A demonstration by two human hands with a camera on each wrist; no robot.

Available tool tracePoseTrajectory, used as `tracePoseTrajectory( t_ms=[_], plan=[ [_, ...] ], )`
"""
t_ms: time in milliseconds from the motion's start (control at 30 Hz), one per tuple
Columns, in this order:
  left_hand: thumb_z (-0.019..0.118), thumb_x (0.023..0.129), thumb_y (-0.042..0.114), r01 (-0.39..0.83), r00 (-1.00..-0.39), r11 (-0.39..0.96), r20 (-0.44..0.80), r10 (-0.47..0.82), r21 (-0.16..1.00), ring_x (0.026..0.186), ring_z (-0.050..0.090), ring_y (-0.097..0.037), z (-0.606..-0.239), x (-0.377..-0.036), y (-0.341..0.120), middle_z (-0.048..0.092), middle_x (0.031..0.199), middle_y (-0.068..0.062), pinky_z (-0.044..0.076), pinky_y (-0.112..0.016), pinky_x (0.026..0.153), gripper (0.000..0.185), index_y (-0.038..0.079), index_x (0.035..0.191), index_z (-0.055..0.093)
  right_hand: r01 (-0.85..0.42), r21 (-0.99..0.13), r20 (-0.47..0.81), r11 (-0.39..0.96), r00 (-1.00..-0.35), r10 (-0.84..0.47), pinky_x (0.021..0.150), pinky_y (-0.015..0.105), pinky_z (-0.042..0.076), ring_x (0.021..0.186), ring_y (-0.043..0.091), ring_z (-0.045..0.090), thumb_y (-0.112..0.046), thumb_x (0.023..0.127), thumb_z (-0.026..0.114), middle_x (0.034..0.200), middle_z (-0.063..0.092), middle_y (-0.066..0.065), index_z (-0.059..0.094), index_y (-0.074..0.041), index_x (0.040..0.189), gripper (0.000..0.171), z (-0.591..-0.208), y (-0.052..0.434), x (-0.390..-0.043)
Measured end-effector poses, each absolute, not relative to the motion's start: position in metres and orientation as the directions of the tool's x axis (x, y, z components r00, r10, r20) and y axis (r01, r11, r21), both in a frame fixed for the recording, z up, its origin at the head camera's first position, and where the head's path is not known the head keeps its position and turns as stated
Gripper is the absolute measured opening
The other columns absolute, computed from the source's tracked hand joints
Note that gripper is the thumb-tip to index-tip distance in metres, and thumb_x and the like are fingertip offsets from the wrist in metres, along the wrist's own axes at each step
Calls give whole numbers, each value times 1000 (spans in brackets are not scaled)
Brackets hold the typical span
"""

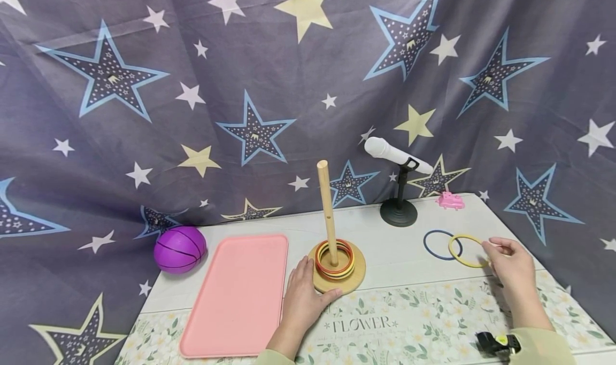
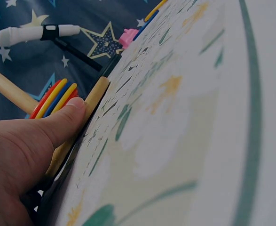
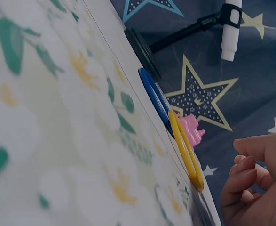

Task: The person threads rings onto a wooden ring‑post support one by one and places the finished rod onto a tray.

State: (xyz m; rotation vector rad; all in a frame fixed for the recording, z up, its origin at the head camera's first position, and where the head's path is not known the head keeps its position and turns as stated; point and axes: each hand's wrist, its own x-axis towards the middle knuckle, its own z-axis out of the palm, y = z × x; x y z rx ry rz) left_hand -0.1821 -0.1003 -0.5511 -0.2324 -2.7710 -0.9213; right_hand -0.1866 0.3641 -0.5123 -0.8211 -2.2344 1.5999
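Both hands are resting low over the table (image 1: 394, 247) in the head view. Her or his left hand (image 1: 303, 295) is lying with relaxed fingers against the near left edge of the wooden base (image 1: 353, 282), touching it without gripping. A peg (image 1: 327, 212) is standing upright from that base, with a stack of coloured rings (image 1: 335, 258) sitting around its foot. Over on the right, the right hand (image 1: 510, 261) is hovering at the yellow ring (image 1: 466, 251), its fingers loosely bent and clasping nothing; I cannot tell whether a fingertip is touching the ring. That yellow ring is lying flat, overlapping a blue ring (image 1: 440, 245) to its left. A pink tray (image 1: 238, 293) is lying left of the base, a purple ball (image 1: 179, 249) beyond it, and a white microphone (image 1: 397, 155) on a black stand is sitting at the far side beside a small pink toy (image 1: 450, 200).

Seen from the left wrist, the thumb (image 2: 65, 117) is pressing against the base's rim (image 2: 96, 94), beside the stacked rings (image 2: 55, 98).

Seen from the right wrist, the fingers (image 3: 250, 169) are curling just beside the yellow ring (image 3: 187, 150), apart from it there, with the blue ring (image 3: 153, 94) and the toy (image 3: 193, 129) behind.
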Motion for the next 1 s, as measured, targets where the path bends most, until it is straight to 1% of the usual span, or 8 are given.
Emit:
tracePoseTrajectory(
  t_ms=[133,233,467,667,867,1000],
  plan=[
    [95,79,62,215,-965,792,248,83,571,152,43,-54,-551,-182,-101,44,165,-32,40,-67,121,115,-10,157,51,304,-926,-116,223,-794,597,54,27,52,67,11,59,-34,108,69,95,58,-8,60,-3,140,45,-515,371,-185],
    [95,79,62,216,-965,793,249,84,569,152,43,-54,-552,-182,-101,44,165,-32,40,-67,121,116,-10,158,51,306,-927,-123,215,-792,598,53,27,52,66,10,59,-33,108,70,93,58,-9,60,-3,140,44,-518,374,-186],
    [95,79,63,220,-963,796,254,87,564,151,44,-54,-553,-183,-101,45,165,-32,41,-67,121,115,-10,157,51,317,-916,-116,247,-797,593,51,28,50,61,11,55,-31,109,67,93,57,-5,58,2,146,50,-523,377,-187],
    [95,79,63,222,-964,793,252,89,567,152,43,-54,-552,-183,-101,44,165,-32,40,-67,122,116,-10,158,51,322,-916,-123,239,-793,597,51,29,50,60,11,54,-29,108,66,91,57,-5,58,3,145,49,-530,378,-188],
    [94,80,64,219,-965,796,244,93,565,152,43,-54,-551,-182,-101,45,165,-33,38,-66,123,117,-10,159,49,326,-913,-126,245,-797,590,51,28,50,61,11,55,-28,108,66,88,59,-6,57,5,146,51,-530,379,-191],
    [95,80,62,226,-963,796,251,96,562,151,44,-55,-550,-182,-101,45,164,-33,39,-66,123,114,-10,157,52,341,-900,-128,271,-801,585,51,28,51,61,11,56,-28,109,66,88,60,-4,57,5,148,52,-531,380,-192]
  ],
)
